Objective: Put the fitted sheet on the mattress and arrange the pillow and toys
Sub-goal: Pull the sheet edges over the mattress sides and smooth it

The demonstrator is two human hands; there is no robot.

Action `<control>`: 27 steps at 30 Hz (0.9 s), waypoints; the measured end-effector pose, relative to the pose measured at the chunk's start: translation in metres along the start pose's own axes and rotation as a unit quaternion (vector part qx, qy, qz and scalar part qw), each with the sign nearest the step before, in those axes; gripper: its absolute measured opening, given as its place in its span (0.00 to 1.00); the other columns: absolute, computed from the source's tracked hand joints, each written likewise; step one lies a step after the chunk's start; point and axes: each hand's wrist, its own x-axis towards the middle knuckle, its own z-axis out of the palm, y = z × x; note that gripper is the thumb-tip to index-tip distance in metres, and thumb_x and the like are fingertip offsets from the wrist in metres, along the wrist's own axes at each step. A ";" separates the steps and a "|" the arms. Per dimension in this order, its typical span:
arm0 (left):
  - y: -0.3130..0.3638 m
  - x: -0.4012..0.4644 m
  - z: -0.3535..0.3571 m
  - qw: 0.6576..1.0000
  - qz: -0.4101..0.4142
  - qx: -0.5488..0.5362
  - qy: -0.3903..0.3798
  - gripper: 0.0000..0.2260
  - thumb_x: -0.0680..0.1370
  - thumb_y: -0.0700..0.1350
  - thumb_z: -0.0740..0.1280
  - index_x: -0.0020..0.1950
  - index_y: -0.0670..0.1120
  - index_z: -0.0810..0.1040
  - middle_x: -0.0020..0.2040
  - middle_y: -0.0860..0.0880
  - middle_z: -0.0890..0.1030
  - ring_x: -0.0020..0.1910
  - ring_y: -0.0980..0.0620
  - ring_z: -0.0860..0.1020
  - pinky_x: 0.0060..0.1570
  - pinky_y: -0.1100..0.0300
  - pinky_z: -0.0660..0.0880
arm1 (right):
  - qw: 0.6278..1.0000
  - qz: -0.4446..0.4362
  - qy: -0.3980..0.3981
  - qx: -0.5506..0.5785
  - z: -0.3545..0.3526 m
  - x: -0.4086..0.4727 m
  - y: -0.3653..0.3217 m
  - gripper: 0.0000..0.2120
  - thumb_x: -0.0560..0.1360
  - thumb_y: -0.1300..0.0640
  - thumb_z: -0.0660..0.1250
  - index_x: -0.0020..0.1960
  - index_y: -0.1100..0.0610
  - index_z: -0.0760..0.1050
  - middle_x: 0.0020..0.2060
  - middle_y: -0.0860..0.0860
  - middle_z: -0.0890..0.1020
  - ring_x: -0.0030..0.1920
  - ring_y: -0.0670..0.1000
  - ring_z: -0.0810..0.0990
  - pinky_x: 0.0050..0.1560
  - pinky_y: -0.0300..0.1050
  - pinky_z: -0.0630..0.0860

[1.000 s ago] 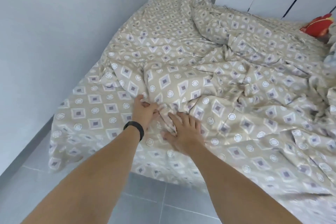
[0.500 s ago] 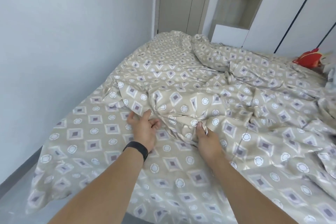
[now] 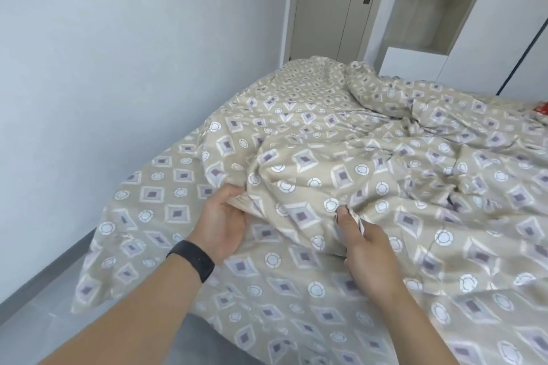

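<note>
Now both hands had closed on the sheet [image 3: 326, 163]: the left hand [image 3: 224, 224], lying beside it half a second earlier, gripped a bunched fold, while the right hand [image 3: 366, 249] pinched an edge between thumb and fingers. Around them the sheet lay crumpled across the bed, its near side hanging toward the floor [image 3: 38, 299]. Probably they were hunting a corner. A red toy [image 3: 542, 107] peeked in at far right.

Soft matt cloth is being shown by the fitted sheet [image 3: 341, 157], creased and printed. Beside the sheet, a smooth matt painted wall [image 3: 118, 53] is being seen; beyond it, pale wood-look door [image 3: 329, 9].
</note>
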 end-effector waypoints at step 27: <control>0.036 -0.057 -0.096 0.670 0.138 0.562 0.465 0.20 0.71 0.45 0.67 0.62 0.49 0.69 0.56 0.42 0.77 0.51 0.36 0.79 0.51 0.39 0.79 | 0.901 -0.312 -0.025 -0.301 -0.011 -0.027 0.051 0.18 0.84 0.43 0.55 0.59 0.47 0.81 0.52 0.40 0.82 0.54 0.47 0.78 0.59 0.47 0.73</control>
